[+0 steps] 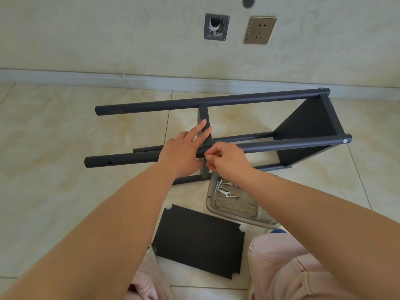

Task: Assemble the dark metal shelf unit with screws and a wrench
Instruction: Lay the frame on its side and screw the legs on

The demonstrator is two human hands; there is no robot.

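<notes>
The dark metal shelf unit (303, 124) lies on its side on the tiled floor, its round legs pointing left. A middle shelf panel (204, 118) stands edge-on between the legs. My left hand (184, 148) rests on the near upper leg (129, 160), fingers straight against that panel. My right hand (227, 162) has its fingers curled in a pinch at the joint of leg and panel; what it pinches is hidden. A loose dark shelf panel (199, 241) lies flat near my knees. Screws (219, 185) and a small wrench (225, 192) lie in a grey tray (233, 211).
A wall with a skirting board (151, 80) runs behind the shelf, carrying a gold socket (260, 29) and an open junction box (216, 27). My knees in pink trousers (292, 267) are at the bottom. Bare floor tiles (54, 137) spread to the left.
</notes>
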